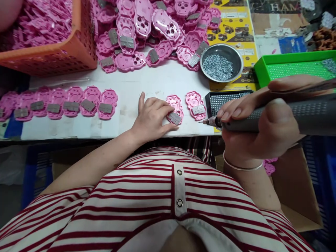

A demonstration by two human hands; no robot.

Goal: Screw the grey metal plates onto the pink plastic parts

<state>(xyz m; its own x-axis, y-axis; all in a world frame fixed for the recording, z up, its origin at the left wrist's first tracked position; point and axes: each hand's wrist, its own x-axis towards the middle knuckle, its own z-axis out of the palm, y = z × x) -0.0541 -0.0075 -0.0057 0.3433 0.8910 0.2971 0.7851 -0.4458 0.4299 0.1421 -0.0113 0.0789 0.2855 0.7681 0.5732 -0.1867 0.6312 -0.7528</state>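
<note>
My left hand (152, 117) rests on the white tabletop, thumb and forefinger around the near left side of a pink plastic shell (173, 102) with a grey metal plate (174, 118) on it. Just right of it lies a second pink shell (194, 99), its grey plate (198, 110) across the lower part. My right hand (278, 136) is wrapped round a dark grey electric screwdriver (315, 111). The screwdriver's thin bit points left, near the lower edge of the second shell. Whether the bit touches anything is hard to tell.
A row of pink shells (75, 96) lies at the left, below an orange basket (84, 38). More shells (160, 52) are heaped behind. A metal bowl of small screws (219, 66), a black perforated tray (223, 99) and a green tray (262, 75) stand at the right.
</note>
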